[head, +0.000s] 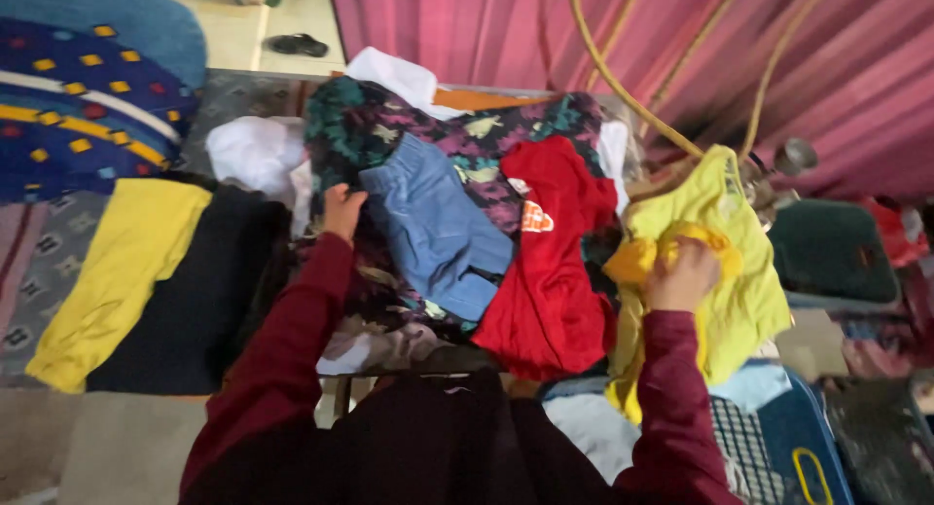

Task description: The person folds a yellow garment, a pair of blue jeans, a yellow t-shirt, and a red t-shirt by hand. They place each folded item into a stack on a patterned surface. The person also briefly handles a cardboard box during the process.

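Note:
My right hand point(681, 273) is closed on a bunched yellow garment point(725, 223) at the right of a clothes pile. My left hand point(341, 211) rests on the left edge of the pile, its fingers touching a dark patterned cloth point(486, 135) beside a pair of blue denim shorts point(438, 228). A red shirt point(550, 271) with an orange-and-white print lies between the shorts and the yellow garment. Both my arms wear dark red sleeves.
A yellow-and-black cloth point(146, 281) lies at the left, white cloth point(255, 153) behind it, a blue patterned blanket point(78, 106) far left. A pink curtain point(681, 38) hangs behind with yellow hoses point(623, 82). A dark green padded object point(837, 252) sits right. Checked cloth point(744, 447) lies lower right.

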